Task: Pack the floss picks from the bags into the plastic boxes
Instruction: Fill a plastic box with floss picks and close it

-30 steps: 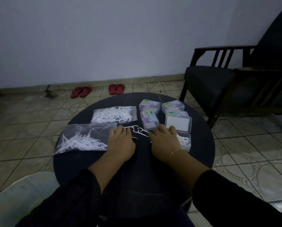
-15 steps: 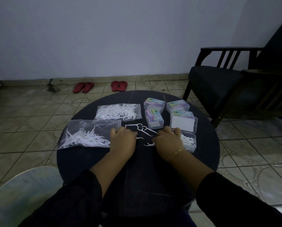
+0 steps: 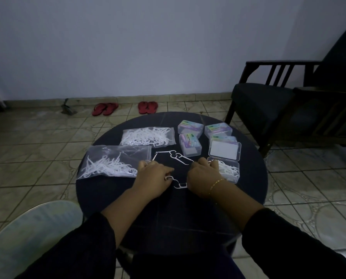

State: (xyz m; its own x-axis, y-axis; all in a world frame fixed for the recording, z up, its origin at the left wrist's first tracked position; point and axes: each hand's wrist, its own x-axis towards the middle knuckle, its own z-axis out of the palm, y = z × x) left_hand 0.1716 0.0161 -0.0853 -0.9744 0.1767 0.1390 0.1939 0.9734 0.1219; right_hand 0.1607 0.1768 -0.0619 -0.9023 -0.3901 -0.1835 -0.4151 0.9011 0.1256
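Both hands drawn nearer, left hand (image 3: 152, 176) and right hand (image 3: 203, 178) curled over loose floss picks (image 3: 173, 156), round dark table (image 3: 99, 190), tiled floor (image 3: 37, 141)

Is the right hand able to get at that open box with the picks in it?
Probably yes: the right hand rests beside the open box, fingertips at its near rim, with nothing between them and no lid over it.

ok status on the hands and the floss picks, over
Left hand and right hand down, fingers curled over loose white floss picks on round dark table. Open clear plastic box part-filled. Nothing in the way.
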